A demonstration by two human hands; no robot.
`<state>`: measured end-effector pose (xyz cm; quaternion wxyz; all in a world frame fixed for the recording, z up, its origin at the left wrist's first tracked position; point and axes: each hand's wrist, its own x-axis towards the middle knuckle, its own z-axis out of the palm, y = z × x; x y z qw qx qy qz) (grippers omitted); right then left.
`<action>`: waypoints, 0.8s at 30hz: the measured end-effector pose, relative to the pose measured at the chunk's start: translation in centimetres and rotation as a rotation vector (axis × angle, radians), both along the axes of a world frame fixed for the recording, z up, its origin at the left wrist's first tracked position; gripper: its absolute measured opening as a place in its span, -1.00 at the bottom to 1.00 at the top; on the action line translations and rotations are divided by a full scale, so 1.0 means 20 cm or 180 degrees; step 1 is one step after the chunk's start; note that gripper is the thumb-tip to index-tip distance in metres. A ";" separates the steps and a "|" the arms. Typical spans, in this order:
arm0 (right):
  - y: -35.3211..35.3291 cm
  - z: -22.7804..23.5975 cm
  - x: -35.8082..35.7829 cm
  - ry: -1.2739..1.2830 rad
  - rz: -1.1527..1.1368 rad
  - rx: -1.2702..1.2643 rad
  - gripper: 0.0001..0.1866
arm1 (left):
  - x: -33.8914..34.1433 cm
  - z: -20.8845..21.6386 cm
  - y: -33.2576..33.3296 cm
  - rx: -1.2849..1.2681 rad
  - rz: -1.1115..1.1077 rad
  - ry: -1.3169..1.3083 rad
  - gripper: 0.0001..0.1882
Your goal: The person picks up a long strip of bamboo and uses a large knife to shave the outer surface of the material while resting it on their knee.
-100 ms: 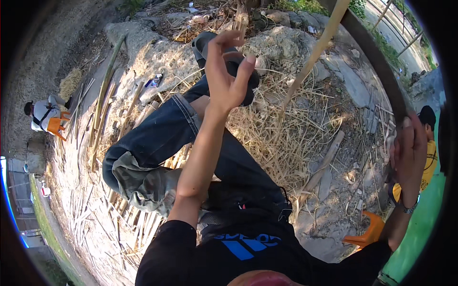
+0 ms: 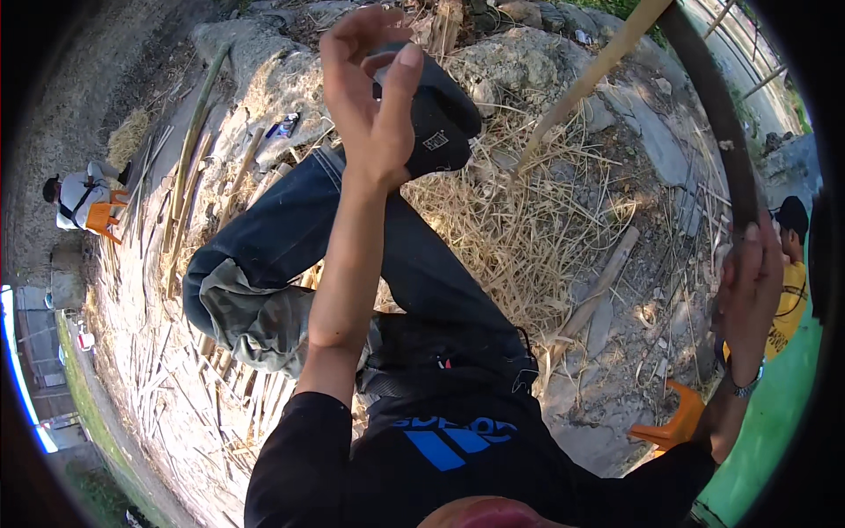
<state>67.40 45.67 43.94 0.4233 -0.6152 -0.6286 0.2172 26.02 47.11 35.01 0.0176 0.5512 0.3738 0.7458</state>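
Observation:
My left hand (image 2: 365, 114) is raised over my crossed legs, its fingers bent and spread with nothing between them. Off to the right, my right hand (image 2: 753, 277) is closed on the lower end of a long, dark machete (image 2: 720, 123), whose blade rises toward the top edge. A pale bamboo strip (image 2: 588, 84) slants from the blade's upper part down toward the ground. Where the strip and blade meet lies at the top edge, so I cannot tell whether they touch. Behind my left hand shows a dark shoe (image 2: 436, 128).
Pale shavings (image 2: 528, 246) cover the ground ahead, with a thick bamboo piece (image 2: 598, 286) beside them. Long poles (image 2: 189, 158) lie left, near a small blue item (image 2: 286, 126). A person (image 2: 84, 198) sits far left; another, in yellow (image 2: 788, 304), is right, near an orange stool (image 2: 673, 418).
My left hand has moved left and slightly up, fingers still apart. The machete and the bamboo strip's upper end have shifted slightly right, and more of the dark shoe shows.

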 end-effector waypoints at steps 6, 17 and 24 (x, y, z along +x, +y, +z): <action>0.11 -0.05 0.00 -0.1276 0.1014 0.0046 -0.56 | 0.04 0.07 0.01 0.0258 -0.0197 0.0034 -0.54; 0.34 -0.44 0.26 -0.1393 0.0554 0.0335 -0.52 | 0.04 0.14 -0.07 0.0073 -0.0004 -0.0372 -0.48; 0.25 -0.14 0.14 -0.0920 0.0376 -0.0361 -0.54 | 0.28 0.39 0.02 -0.0090 -0.0290 0.0358 -0.39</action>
